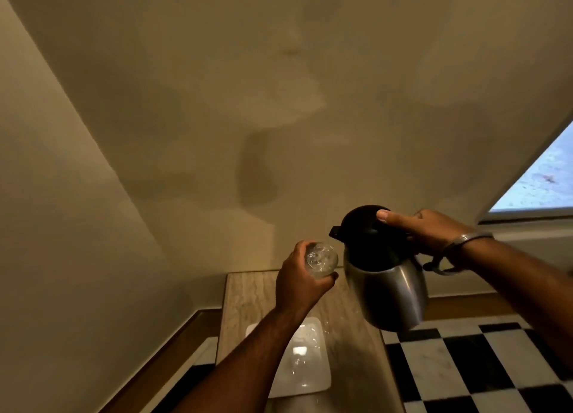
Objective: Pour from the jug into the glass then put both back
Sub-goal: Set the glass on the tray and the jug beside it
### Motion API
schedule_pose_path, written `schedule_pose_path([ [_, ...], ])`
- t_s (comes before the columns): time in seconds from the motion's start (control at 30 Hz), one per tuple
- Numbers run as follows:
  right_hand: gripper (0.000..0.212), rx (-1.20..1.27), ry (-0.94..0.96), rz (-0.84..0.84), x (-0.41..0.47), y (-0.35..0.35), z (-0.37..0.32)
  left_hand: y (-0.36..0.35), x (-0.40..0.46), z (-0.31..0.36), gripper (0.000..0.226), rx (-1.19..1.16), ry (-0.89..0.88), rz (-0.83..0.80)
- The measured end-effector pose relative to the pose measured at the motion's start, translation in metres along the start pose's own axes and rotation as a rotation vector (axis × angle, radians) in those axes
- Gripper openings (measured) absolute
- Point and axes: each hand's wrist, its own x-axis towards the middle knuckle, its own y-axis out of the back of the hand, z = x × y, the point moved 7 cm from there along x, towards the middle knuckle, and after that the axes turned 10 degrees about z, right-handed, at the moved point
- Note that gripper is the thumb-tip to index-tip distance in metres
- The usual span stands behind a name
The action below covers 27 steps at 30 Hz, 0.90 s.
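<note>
Wall [279, 102]: plain, fills upper frame; meets side wall at a slanted corner on the left.
Floor [465, 366]: black-and-white checks, open to the right of the bench; cut off by lower and right frame edges.
Bench [248, 295]: narrow marbled top set into the corner, far edge against the wall; near end cut off at bottom.
Tray [313, 378]: white, lying on bench, partly hidden by left forearm; faint glare, contents hard to make out.
Jug [390, 291]: steel body, black lid, held in the air over bench's right edge, tilted with spout toward the glass.
Right hand [431, 233]: fingers clamped on jug handle, thumb pressed on lid; bracelet at wrist.
Left hand [297, 282]: fingers wrapped round the glass.
Glass [321, 259]: clear, held above bench, just beside jug spout; lower part hidden by fingers; liquid level unreadable.
</note>
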Motion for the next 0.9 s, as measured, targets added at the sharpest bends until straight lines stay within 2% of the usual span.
schedule_pose_path([
  [0.07,0.103,0.124,-0.081,0.009,-0.005,-0.017,0.018,-0.001,0.001,-0.01,0.076,0.021,0.024,-0.005],
  [0.2,0.108,0.364,-0.227,0.042,-0.013,-0.046,0.053,-0.002,0.002,-0.026,0.076,0.048,0.057,-0.015],
  [0.3,0.086,0.496,-0.253,0.09,-0.017,-0.06,0.07,-0.001,0.002,-0.037,0.078,0.068,0.083,0.008],
  [0.43,0.071,0.673,-0.264,0.123,-0.018,-0.079,0.099,-0.001,-0.003,-0.051,0.078,0.118,0.115,0.05],
  [0.47,0.07,0.695,-0.26,0.095,-0.017,-0.087,0.111,-0.005,-0.007,-0.058,0.077,0.143,0.13,0.073],
  [0.57,0.084,0.687,-0.287,0.077,-0.015,-0.112,0.146,-0.008,-0.018,-0.076,0.078,0.21,0.153,0.115],
  [0.73,0.054,0.798,-0.382,0.07,-0.008,-0.167,0.219,-0.032,-0.045,-0.128,0.076,0.303,0.258,0.111],
  [0.9,0.061,0.749,-0.435,0.015,0.009,-0.227,0.286,-0.072,-0.067,-0.195,0.075,0.338,0.331,0.014],
])
